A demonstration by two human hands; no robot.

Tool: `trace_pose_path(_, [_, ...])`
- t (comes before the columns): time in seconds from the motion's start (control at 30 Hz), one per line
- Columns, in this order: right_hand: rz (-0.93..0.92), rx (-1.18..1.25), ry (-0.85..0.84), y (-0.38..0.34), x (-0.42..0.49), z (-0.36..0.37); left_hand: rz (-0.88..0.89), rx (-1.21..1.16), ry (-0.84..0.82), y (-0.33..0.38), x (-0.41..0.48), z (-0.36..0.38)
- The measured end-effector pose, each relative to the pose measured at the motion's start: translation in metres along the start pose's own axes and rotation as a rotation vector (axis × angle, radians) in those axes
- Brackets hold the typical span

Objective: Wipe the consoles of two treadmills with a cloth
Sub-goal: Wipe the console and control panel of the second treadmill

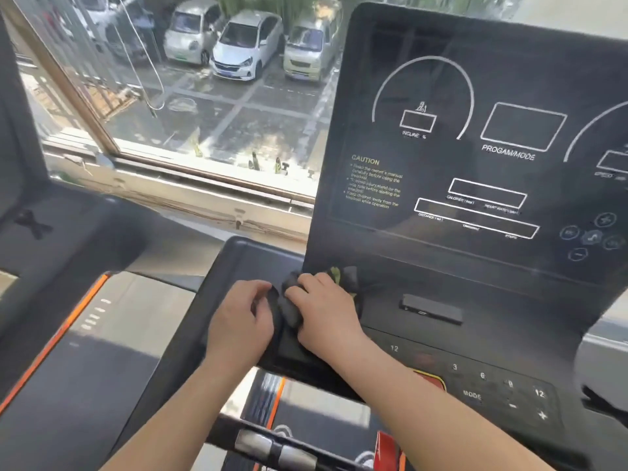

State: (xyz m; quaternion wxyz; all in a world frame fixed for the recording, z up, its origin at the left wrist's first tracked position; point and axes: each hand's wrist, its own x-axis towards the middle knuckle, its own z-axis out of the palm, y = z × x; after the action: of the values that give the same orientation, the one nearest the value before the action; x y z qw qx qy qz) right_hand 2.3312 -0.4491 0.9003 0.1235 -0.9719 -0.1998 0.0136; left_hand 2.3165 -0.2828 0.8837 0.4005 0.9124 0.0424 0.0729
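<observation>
A black treadmill console (475, 185) fills the right of the head view, its upright panel printed with white outlines and a CAUTION text. A dark grey cloth (289, 300) with a yellow-green edge lies bunched on the console's lower left tray, at the foot of the panel. My left hand (241, 321) grips the cloth's left side with curled fingers. My right hand (323, 311) presses on the cloth's right side, fingers closed over it. Most of the cloth is hidden under both hands.
A second treadmill (68, 300) with orange trim stands at the left. A large window (204, 96) ahead looks down on parked cars. Buttons marked MODE and numbers (475, 385) sit on the lower console. A metal handlebar (272, 447) crosses the bottom.
</observation>
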Motion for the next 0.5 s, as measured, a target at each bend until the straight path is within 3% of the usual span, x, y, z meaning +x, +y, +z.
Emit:
trace_pose_path(0.2, [-0.006,0.104,-0.015,0.013,-0.050,0.008,0.026,-0.051,-0.139,0.007,-0.002,0.021])
trace_pose_path(0.33, [-0.049,0.147,-0.060,0.037,-0.092,0.002,0.141,-0.047,-0.234,0.026,-0.011,0.043])
trace_pose_path(0.5, [0.056,0.161,0.010,0.074,-0.143,-0.017,0.323,-0.043,-0.313,0.046,-0.036,0.065])
